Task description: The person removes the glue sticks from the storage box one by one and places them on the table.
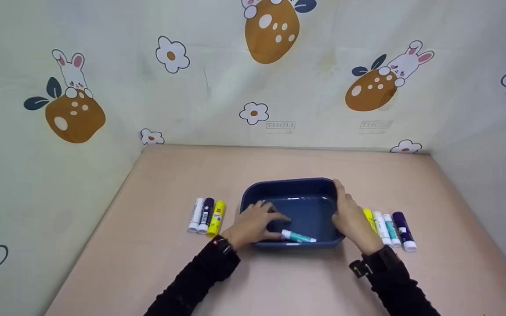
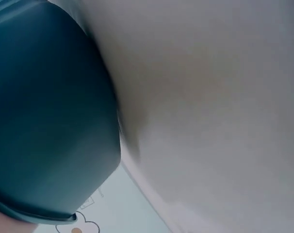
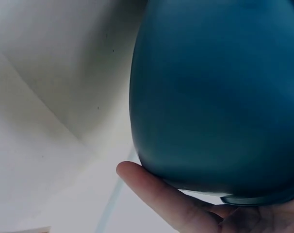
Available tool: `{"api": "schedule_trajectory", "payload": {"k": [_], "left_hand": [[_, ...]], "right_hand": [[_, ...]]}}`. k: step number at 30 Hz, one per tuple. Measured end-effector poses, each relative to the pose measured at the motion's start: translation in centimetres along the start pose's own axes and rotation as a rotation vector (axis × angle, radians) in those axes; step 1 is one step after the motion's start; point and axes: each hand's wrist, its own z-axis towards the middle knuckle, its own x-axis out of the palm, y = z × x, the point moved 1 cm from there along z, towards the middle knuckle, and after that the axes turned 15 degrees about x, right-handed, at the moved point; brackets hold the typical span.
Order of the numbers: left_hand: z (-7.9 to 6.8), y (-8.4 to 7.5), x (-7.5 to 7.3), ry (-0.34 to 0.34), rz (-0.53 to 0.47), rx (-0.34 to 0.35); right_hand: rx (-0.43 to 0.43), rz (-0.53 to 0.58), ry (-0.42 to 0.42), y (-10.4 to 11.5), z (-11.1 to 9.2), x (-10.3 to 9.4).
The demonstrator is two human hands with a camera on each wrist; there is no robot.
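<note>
A dark blue plastic basin [image 1: 308, 213] stands mid-table in the head view. Inside it, along the near wall, lies a teal glue stick with white ends [image 1: 299, 236]. My left hand [image 1: 253, 221] reaches over the basin's left side, thumb and fingers spread apart beside the glue stick's left end; whether the thumb touches it is unclear. At the opposite side, my right hand [image 1: 353, 221] grips the basin's right wall. The right wrist view has the basin's outer wall [image 3: 215, 107] above the right hand's fingers [image 3: 159, 194]. The left wrist view mostly holds the basin's outside [image 2: 55, 111].
Left of the basin lie a white glue stick [image 1: 196, 215], a dark purple one [image 1: 206, 215] and a yellow one [image 1: 216, 218]. To the right are yellow [image 1: 370, 219], white [image 1: 381, 228], teal [image 1: 392, 229] and dark purple [image 1: 404, 230] glue sticks. A patterned wall covering [image 1: 209, 96] surrounds the table.
</note>
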Motion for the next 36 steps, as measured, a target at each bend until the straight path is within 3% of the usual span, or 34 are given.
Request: {"api": "schedule_trajectory", "payload": {"k": [3,8,18,26,29,36], "left_hand": [[0.1,0.0,-0.1,0.030,-0.007,0.041],[0.2,0.1,-0.2,0.041,-0.035,0.042],[0.5,0.1,-0.5,-0.040,-0.089,0.027],[1.0,0.0,-0.5,-0.130,-0.273,-0.026],[1.1,0.3,-0.6,-0.181,-0.383,-0.033],[1.1,0.9,-1.8,-0.425,-0.623,-0.029]], "right_hand": [[-0.005,0.010,0.001,-0.2,0.0,0.1],[-0.007,0.025,0.009,-0.6,0.1,0.4],[-0.006,0.098,0.035,-2.5,1.0,2.1],[-0.019,0.122,0.020,-3.9,1.3,3.3],[-0.029,0.118,0.005,-4.0,1.2,3.4],[-0.022,0.115,0.010,-4.0,1.1,3.3]]}}
